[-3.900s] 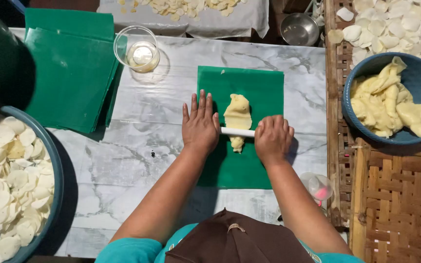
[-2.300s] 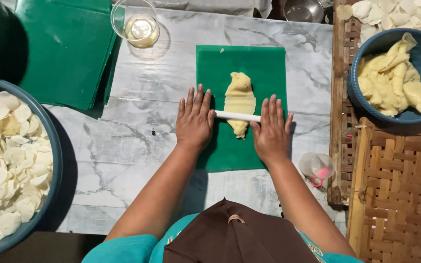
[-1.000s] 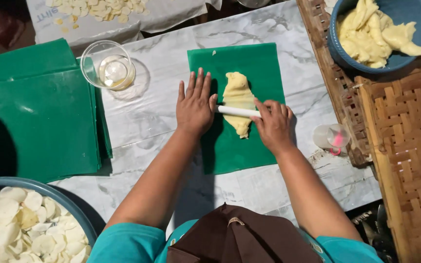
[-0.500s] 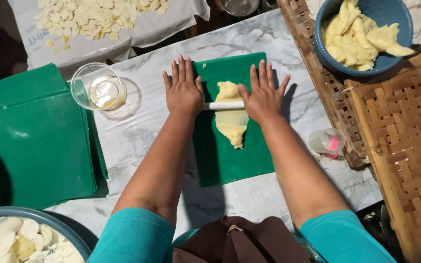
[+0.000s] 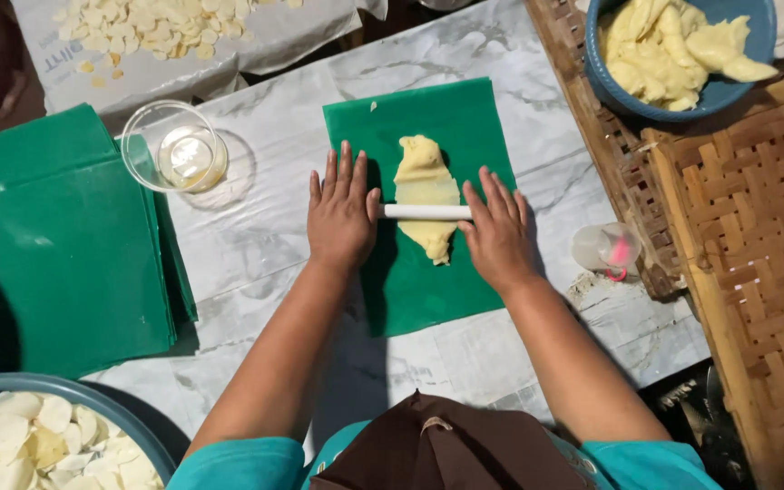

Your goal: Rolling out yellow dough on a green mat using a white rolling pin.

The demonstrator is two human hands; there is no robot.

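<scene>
Two bare hands lay flat, fingers spread and open, on the ends of a thin white rolling pin (image 5: 426,211), the left hand (image 5: 341,213) on its left end and the right hand (image 5: 498,234) on its right; neither hand was closed around it, both only pressing down with their palms. That pin's long axis ran straight across, left to right, over a flattened strip of pale yellow dough (image 5: 426,195). This dough lay the other way, its length running away from the person, the broader rounded end pointing toward the far side of the table and the narrower end toward the person's body. It rested near the middle of a green rectangular plastic sheet (image 5: 428,290) spread on the white marble-patterned tabletop (image 5: 265,245). Just beyond the left hand stood a clear plastic cup (image 5: 177,147), and a small clear cup with something pink inside (image 5: 606,249) lay near the right wrist.
</scene>
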